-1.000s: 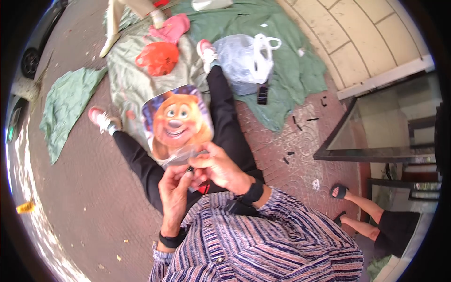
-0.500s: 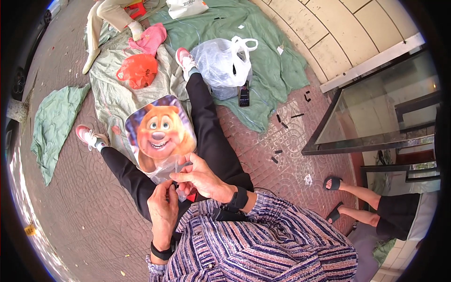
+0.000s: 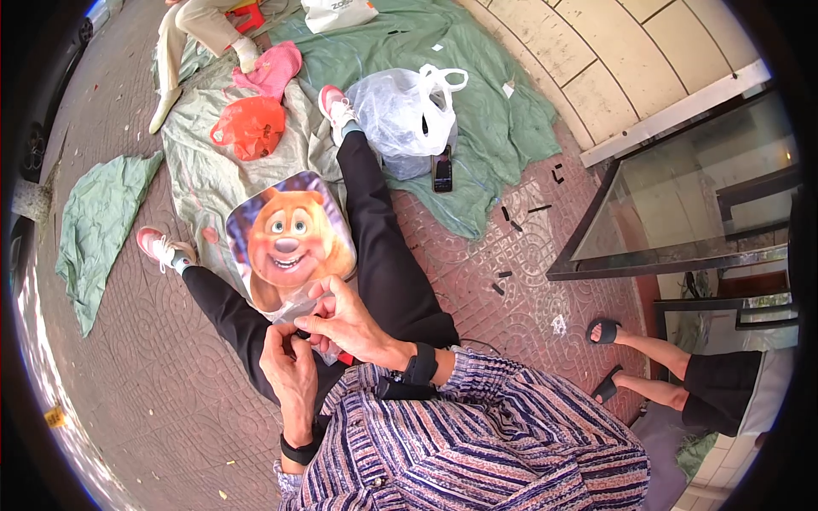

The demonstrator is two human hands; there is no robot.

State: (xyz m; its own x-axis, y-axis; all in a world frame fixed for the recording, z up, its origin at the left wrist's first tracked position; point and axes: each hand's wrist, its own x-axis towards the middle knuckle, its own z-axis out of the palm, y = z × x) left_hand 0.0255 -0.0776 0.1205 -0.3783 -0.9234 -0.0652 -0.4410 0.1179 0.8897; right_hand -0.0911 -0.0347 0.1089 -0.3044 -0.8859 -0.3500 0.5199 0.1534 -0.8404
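Close in front of my body, my hands meet over a small clear plastic bag (image 3: 294,305). The fingers of my right hand (image 3: 348,328) are closed on the bag, part of which hangs beneath the palm. My left hand (image 3: 290,368) is pinched shut right beside it, fingertips touching or nearly touching the right thumb. A tiny dark bit shows between the fingertips; its kind and which hand grips it I cannot tell. Just beyond the hands, between my legs, stands a rounded square panel (image 3: 294,234) printed with a cartoon bear. Something red is partly hidden beneath my right wrist.
Green sheeting (image 3: 490,119) covers the pavement ahead, bearing a large clear plastic bag (image 3: 383,102), a phone (image 3: 441,170) and a red bag (image 3: 249,128). Small black pieces (image 3: 511,220) lie scattered to the right, near a glass door (image 3: 673,187). Two other people's legs show.
Both hands have shifted slightly left and away from my body, with the clear bag between them. The right fingers have moved closer over the left fingertips.
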